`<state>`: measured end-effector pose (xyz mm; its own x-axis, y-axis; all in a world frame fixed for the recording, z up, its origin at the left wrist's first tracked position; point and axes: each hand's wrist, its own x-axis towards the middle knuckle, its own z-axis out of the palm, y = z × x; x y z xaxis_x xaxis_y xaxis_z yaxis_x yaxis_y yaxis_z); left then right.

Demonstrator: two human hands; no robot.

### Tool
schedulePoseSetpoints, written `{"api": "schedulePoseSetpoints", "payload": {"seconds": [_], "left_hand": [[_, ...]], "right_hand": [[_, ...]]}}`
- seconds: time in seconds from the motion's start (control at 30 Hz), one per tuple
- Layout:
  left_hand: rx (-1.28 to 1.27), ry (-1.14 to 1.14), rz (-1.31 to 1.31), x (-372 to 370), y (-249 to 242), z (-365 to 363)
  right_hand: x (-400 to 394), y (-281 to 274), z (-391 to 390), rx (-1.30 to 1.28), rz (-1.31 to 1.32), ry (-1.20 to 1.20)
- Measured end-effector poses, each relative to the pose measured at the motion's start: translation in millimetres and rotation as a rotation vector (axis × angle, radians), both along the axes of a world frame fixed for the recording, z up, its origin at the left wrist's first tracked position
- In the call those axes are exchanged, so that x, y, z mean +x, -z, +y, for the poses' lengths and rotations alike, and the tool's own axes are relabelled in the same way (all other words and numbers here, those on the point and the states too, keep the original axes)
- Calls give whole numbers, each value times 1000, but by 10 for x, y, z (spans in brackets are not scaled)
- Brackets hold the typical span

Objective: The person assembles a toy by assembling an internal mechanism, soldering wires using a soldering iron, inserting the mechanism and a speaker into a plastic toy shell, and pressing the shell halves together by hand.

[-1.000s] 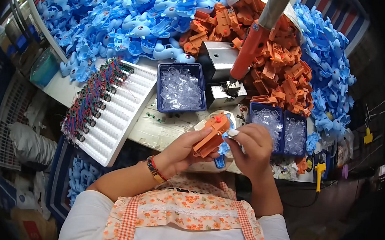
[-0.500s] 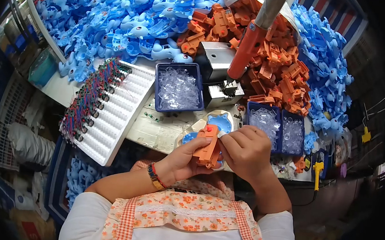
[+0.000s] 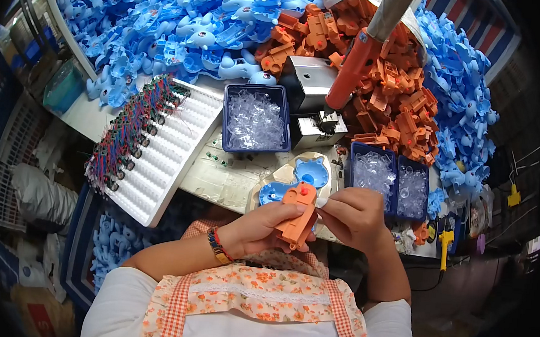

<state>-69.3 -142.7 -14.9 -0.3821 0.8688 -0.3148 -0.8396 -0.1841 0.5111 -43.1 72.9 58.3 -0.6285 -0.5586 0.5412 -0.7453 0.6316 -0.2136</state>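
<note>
My left hand [image 3: 254, 231] is closed around an orange plastic housing [image 3: 298, 219] with a red button at its top end, held tilted above the table's front edge. At the housing's right side, my right hand [image 3: 358, 217] pinches a small whitish, see-through plastic piece [image 3: 322, 202]; its exact shape is mostly hidden by the fingers. Just beyond both hands sits a cream holder [image 3: 326, 184]. In it lie a blue shell with small ears [image 3: 312, 171] and another blue shell [image 3: 273, 192], partly covered by the orange housing.
Blue bins of clear plastic parts stand left [image 3: 226, 118] and right [image 3: 351, 168]. A white ribbed tray [image 3: 163, 173] carries wired boards. A red power screwdriver [image 3: 355, 71] hangs over a metal fixture [image 3: 307, 133]. Orange housings [image 3: 404, 125] and blue shells [image 3: 197, 38] are heaped behind.
The orange housing and both hands have shifted slightly right and down. My right fingers have drawn a little away from the housing's side, and more of the holder shows.
</note>
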Motion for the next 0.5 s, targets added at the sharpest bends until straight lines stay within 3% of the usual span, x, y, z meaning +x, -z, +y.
{"api": "schedulePoseSetpoints", "payload": {"seconds": [0.13,0.27,0.33,0.43,0.5], "left_hand": [[-50,-27,182,42,-134,23],[-71,8,260,46,-166,-6],[-37,-13,342,28,-103,-3],[-25,-16,347,33,-155,5],[-16,-15,388,21,-135,-8]], "right_hand": [[42,183,65,-334,-281,-58],[83,384,93,-513,-401,-103],[141,556,85,-927,-783,-51],[116,583,34,-1124,-837,-135],[110,584,32,-1120,-823,-149]]}}
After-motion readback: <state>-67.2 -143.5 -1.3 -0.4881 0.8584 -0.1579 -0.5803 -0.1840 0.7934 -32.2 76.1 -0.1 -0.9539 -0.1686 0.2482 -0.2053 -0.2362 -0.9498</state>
